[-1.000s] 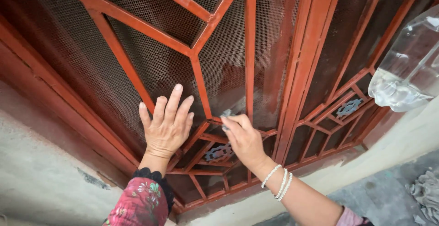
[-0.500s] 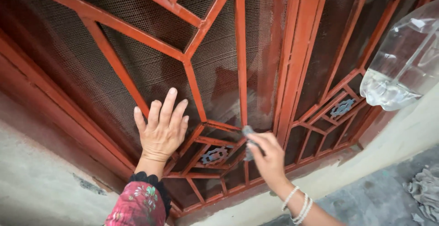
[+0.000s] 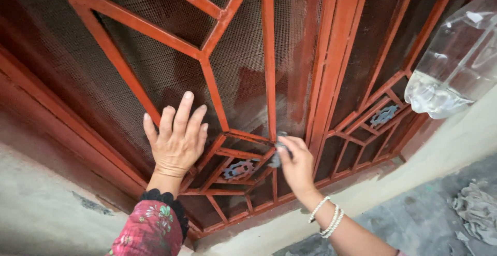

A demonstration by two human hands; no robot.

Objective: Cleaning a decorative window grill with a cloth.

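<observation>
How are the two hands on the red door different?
The left hand is spread flat with its fingers apart, while the right hand is curled up. The left hand holds nothing, but the right hand pinches a small grey pad. The left hand presses on the mesh, and the right hand is at a red bar. The left arm has a flowery sleeve; the right wrist has white bead bracelets. Both touch the same red door.
</observation>
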